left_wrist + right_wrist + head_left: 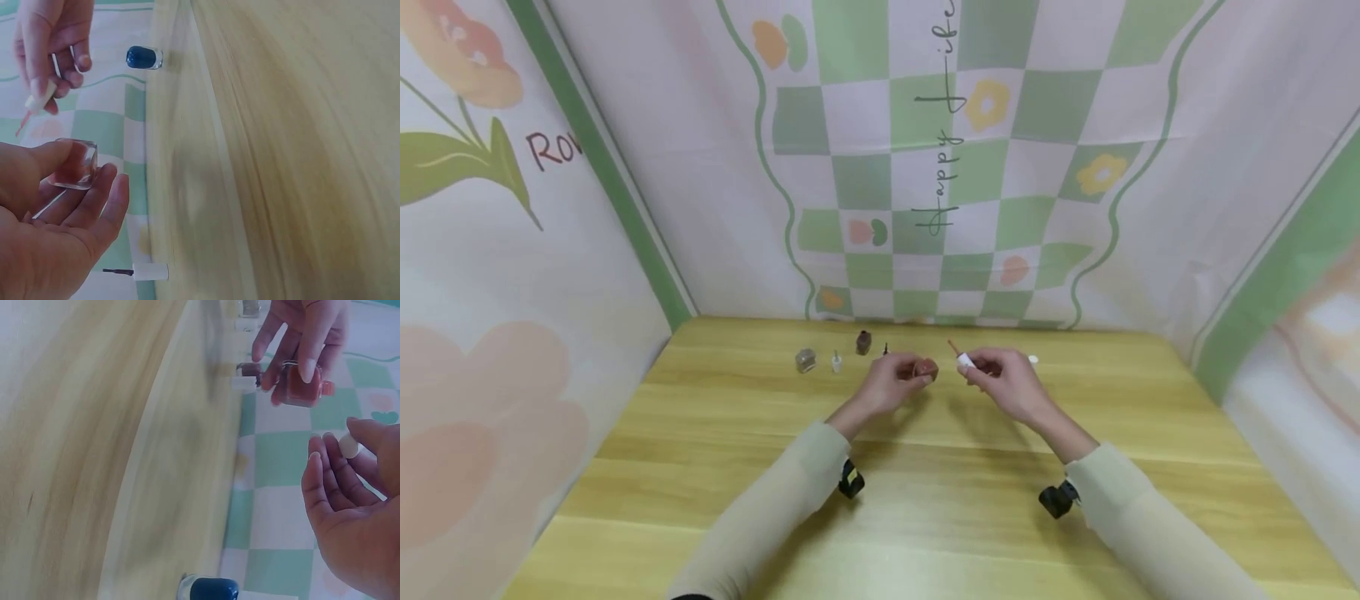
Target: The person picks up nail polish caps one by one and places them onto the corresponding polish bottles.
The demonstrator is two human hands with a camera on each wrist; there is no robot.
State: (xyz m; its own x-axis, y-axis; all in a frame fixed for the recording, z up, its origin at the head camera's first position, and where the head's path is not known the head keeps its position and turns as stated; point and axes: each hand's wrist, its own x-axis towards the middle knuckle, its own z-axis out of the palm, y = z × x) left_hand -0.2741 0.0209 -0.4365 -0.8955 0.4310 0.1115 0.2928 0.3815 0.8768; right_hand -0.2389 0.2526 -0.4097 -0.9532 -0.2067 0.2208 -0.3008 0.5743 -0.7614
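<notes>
My left hand (891, 385) holds a small square glass nail polish bottle (928, 368) of red polish between thumb and fingers, above the table. Its neck shows uncapped in the right wrist view. To the right, my right hand (1006, 382) pinches the white cap (965, 361) of a nail polish brush. The brush (23, 123) has reddish polish on it and is apart from the bottle. Behind my left hand stands a white cap (151, 271) with a dark brush pointing up, partly hidden in the head view.
Toward the table's back left stand a greyish glass bottle (806, 360), a white brush cap (837, 363) and a dark brown polish bottle (863, 342). A blue polish bottle (144, 57) stands beyond my right hand. Patterned cloth (917, 183) hangs behind the wooden table (887, 517).
</notes>
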